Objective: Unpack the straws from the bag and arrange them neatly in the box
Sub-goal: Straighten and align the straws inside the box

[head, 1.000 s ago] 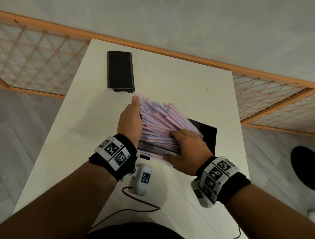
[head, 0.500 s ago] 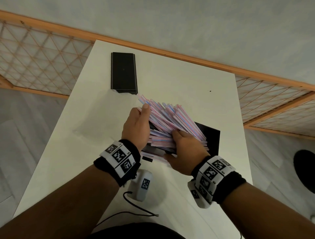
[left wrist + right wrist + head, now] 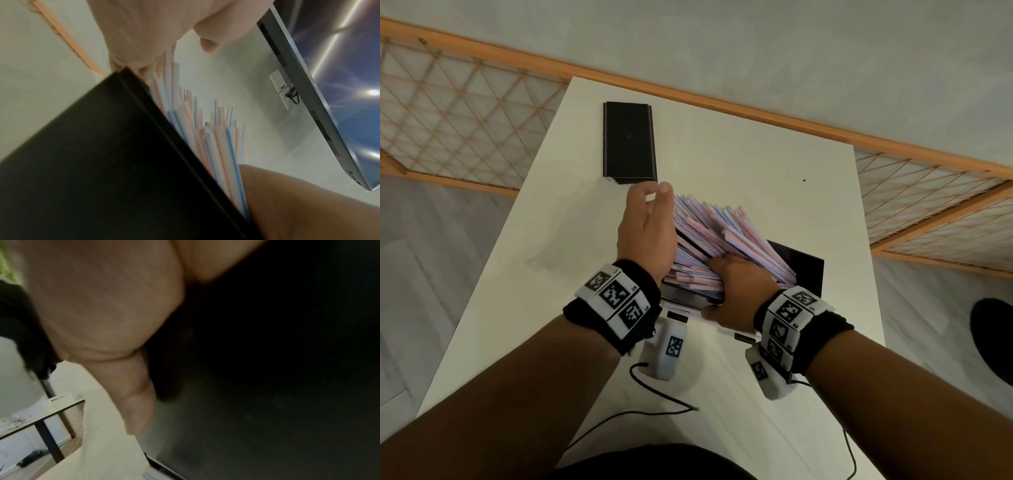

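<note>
- The straws, a thick bundle striped pink, blue and white, lie slanted in the black box on the white table, their far ends fanned out past the box's far-left edge.
- The left hand stands edge-on against the left flank of the bundle, palm to the straws; its fingers are straight and loose, the tips just past the straws' far ends, gripping nothing.
- In the left wrist view the same straws rise beside the dark wall of the box, with that hand's fingers relaxed above them.
- The right hand clasps the near end of the box and straws: the fingers curl over the top of the bundle, the thumb runs along the near rim.
- The right wrist view is mostly dark; the thumb lies against a black surface, and the other fingers cannot be made out there.
- A second black piece, a flat lid, lies apart at the far left of the table.
- A thin black cable trails across the near tabletop.
</note>
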Demonstrator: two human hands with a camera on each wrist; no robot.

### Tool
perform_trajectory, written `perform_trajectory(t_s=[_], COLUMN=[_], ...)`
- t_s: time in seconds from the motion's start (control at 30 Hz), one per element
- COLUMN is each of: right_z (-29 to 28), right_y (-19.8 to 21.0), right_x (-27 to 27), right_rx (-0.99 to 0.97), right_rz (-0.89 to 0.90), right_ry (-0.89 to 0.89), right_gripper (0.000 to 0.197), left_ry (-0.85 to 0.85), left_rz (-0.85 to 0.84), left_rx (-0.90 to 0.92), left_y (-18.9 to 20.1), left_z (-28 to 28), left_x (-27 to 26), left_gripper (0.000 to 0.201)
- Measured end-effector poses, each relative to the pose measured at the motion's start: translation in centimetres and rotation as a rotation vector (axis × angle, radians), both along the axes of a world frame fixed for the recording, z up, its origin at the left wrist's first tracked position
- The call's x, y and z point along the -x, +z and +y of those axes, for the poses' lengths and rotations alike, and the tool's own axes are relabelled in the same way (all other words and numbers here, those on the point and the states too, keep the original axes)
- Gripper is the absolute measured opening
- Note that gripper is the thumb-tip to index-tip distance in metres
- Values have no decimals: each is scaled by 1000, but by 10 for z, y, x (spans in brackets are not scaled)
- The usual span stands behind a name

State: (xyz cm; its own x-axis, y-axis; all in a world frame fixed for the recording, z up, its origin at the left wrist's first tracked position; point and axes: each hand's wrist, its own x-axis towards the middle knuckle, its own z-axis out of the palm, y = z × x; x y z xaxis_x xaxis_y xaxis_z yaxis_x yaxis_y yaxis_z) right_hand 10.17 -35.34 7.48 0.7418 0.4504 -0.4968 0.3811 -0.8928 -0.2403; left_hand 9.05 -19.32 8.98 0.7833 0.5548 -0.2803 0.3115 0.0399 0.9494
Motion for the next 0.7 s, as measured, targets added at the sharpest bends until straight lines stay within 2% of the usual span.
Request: perform_trajectory(t_s=[0.2,0.37,0.47,0.57,0.6,0.7], right_z=[4,8,4,-4,-10,-29], right_y=[2,15,19,17,16,17], right_x=[-6,-5,1,8,11,21], right_rx=[-39,-98,-139,-148,-166,-269], right_rz=[73,-39,-157,-165,-190,-364], right_ry=[-21,-45,-71,-41,-35,-49], right_gripper=[60,73,79,91,90,66], left_ry=[-78,-141,-255,-295,-278,-224], left_rz=[53,42,137,187,175,153], left_rx=[-44,-85,-156,-154,-130,-47], left_y=[3,8,3,-2,-2,-1], left_z=[-8,-11,-13,-14,-14,-10], left_x=[6,8,8,12,14,16], left_gripper=[56,57,70,76,74,67])
